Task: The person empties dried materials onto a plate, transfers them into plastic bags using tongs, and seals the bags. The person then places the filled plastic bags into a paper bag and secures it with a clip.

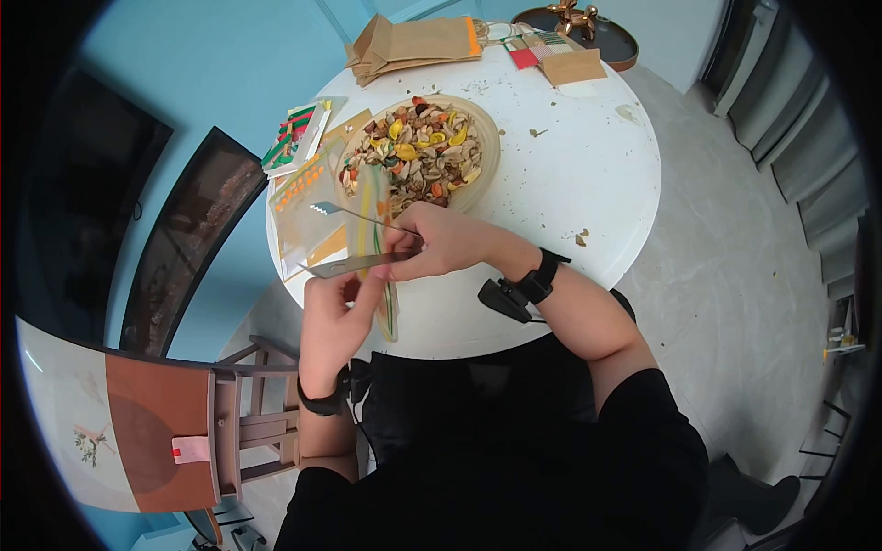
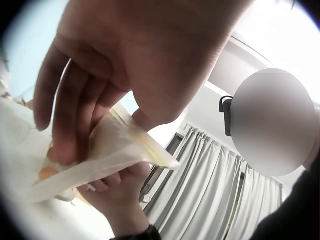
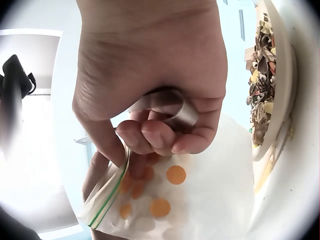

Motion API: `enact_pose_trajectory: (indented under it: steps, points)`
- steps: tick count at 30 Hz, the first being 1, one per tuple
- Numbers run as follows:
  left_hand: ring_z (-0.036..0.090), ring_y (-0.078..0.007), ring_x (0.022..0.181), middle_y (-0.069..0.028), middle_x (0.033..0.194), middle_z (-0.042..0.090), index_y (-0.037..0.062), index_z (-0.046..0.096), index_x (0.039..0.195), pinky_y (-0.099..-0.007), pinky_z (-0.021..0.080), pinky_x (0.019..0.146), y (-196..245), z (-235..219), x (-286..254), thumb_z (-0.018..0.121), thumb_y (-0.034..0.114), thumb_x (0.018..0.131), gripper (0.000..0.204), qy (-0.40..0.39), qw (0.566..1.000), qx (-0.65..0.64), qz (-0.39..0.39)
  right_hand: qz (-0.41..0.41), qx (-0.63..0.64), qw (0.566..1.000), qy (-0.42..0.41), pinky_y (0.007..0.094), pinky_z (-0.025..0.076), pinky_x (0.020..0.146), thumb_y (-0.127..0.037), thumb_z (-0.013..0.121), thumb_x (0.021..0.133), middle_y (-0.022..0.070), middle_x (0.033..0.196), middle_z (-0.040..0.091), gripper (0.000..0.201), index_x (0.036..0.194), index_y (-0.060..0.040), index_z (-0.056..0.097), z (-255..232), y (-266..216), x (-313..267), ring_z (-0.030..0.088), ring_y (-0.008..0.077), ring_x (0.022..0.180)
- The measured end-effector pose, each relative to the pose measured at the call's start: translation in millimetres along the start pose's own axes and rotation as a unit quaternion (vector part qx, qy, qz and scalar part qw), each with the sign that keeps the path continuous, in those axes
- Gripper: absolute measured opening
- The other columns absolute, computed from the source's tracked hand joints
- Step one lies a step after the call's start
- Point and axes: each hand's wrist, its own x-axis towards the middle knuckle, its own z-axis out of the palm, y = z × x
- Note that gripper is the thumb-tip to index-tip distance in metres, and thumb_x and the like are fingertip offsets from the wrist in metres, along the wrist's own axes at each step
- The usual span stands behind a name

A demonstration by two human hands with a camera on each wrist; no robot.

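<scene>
A clear zip bag with orange dots and a green-and-yellow zip strip is between both hands at the table's near left edge. My left hand pinches its opening between thumb and fingers. The right hand grips metal tongs, their bend inside the curled fingers and their two arms spread apart toward the left. In the right wrist view, that hand's thumb and forefinger are at the bag's zip edge. Just beyond the hands, a round wooden plate bears a heap of potpourri.
Another dotted bag lies flat at the left. Behind it is a white box of red and green pieces. Brown paper bags and small envelopes lie at the far edge. Crumbs dot the white table.
</scene>
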Motion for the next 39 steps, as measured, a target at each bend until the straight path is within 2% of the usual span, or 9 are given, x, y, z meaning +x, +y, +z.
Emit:
enact_pose_trajectory:
  steps: [7, 10, 14, 16, 22, 26, 28, 30, 39]
  points:
    - [0.067, -0.0113, 0.072, -0.0106, 0.085, 0.073, -0.0086, 0.064, 0.128, -0.026, 0.054, 0.062, -12.0, -35.0, -14.2, 0.053, 0.007, 0.105, 0.03, 0.119, 0.989, -0.072, -0.041, -0.028, 0.075, 0.99, 0.115, 0.0217, 0.04, 0.06, -0.019, 0.08, 0.086, -0.0045, 0.075, 0.061, 0.023, 0.092, 0.0014, 0.07, -12.5, 8.8, 0.6, 0.051, 0.0026, 0.065]
    - [0.066, -0.0126, 0.066, -0.0112, 0.089, 0.071, -0.0051, 0.061, 0.135, -0.0256, 0.055, 0.061, -8.5, -45.7, -23.8, 0.051, 0.004, 0.102, 0.036, 0.184, 0.979, -0.081, -0.025, -0.012, 0.061, 0.985, 0.162, 0.0252, 0.036, 0.054, -0.017, 0.074, 0.083, -0.0049, 0.063, 0.056, 0.018, 0.081, -0.0002, 0.068, -10.0, 1.4, 1.0, 0.047, 0.0041, 0.058]
    - [0.063, -0.0106, 0.065, -0.0077, 0.085, 0.069, -0.0035, 0.066, 0.129, -0.0253, 0.054, 0.06, -4.9, -54.3, -41.2, 0.054, 0.006, 0.101, 0.032, 0.239, 0.971, -0.006, 0.001, 0.002, 0.005, 0.993, 0.116, 0.0253, 0.036, 0.054, -0.016, 0.072, 0.083, -0.0041, 0.061, 0.054, 0.016, 0.079, -0.001, 0.066, 4.1, 4.5, 10.3, 0.045, 0.0051, 0.056]
    - [0.061, -0.0094, 0.064, -0.0052, 0.082, 0.067, -0.0039, 0.07, 0.122, -0.0248, 0.052, 0.06, -9.3, -57.5, -50.8, 0.056, 0.007, 0.101, 0.027, 0.267, 0.963, 0.031, 0.008, -0.017, -0.094, 0.992, 0.086, 0.0239, 0.04, 0.055, -0.019, 0.075, 0.088, -0.003, 0.065, 0.057, 0.02, 0.09, -0.0003, 0.068, 16.8, -2.5, 7.2, 0.05, 0.0041, 0.059]
    - [0.055, -0.0068, 0.06, -0.0012, 0.072, 0.062, -0.004, 0.07, 0.122, -0.0232, 0.046, 0.057, -15.0, -65.1, -91.6, 0.06, 0.014, 0.104, 0.027, 0.131, 0.979, -0.153, 0.003, 0.132, -0.017, 0.983, 0.125, 0.0227, 0.041, 0.049, -0.023, 0.075, 0.091, -0.0026, 0.062, 0.057, 0.022, 0.097, -0.0028, 0.07, 67.8, -63.2, -54.5, 0.051, 0.0052, 0.052]
    - [0.053, -0.0043, 0.058, 0.0018, 0.064, 0.059, -0.0013, 0.065, 0.132, -0.0214, 0.04, 0.053, -29.4, -71.2, -118.9, 0.059, 0.012, 0.104, 0.032, 0.13, 0.969, -0.206, 0.038, 0.154, -0.003, 0.972, 0.176, 0.0214, 0.033, 0.046, -0.023, 0.071, 0.095, -0.0045, 0.059, 0.051, 0.024, 0.103, -0.0006, 0.07, 90.7, -64.1, -114.0, 0.043, 0.0043, 0.048]
    - [0.051, -0.0033, 0.057, 0.0031, 0.062, 0.057, -0.0005, 0.062, 0.137, -0.0201, 0.036, 0.052, -38.0, -78.5, -132.9, 0.058, 0.01, 0.103, 0.036, 0.141, 0.962, -0.23, 0.041, 0.067, 0.087, 0.968, 0.227, 0.0215, 0.028, 0.045, -0.03, 0.059, 0.102, -0.0054, 0.06, 0.047, 0.034, 0.11, 0.0021, 0.067, 100.4, -50.0, -145.0, 0.037, 0.004, 0.047]
    - [0.048, -0.0025, 0.055, 0.0038, 0.062, 0.055, -0.0007, 0.063, 0.137, -0.0184, 0.033, 0.053, -50.9, -87.6, -148.3, 0.057, 0.01, 0.103, 0.035, 0.155, 0.954, -0.252, 0.043, -0.018, 0.229, 0.946, 0.229, 0.0229, 0.033, 0.052, -0.053, 0.037, 0.11, -0.0018, 0.067, 0.047, 0.064, 0.116, 0.0054, 0.063, 115.8, -50.2, -164.8, 0.042, 0.0071, 0.053]
    - [0.042, -0.0019, 0.059, 0.0058, 0.066, 0.051, 0.0001, 0.066, 0.135, -0.0177, 0.029, 0.057, -92.5, -133.7, -207.1, 0.058, 0.019, 0.106, 0.035, 0.299, 0.907, -0.288, 0.075, -0.004, 0.077, 0.917, 0.391, 0.0234, 0.04, 0.045, -0.049, 0.044, 0.11, 0.0051, 0.07, 0.058, 0.053, 0.11, 0.0017, 0.059, 146.3, -75.9, -184.2, 0.046, 0.0104, 0.048]
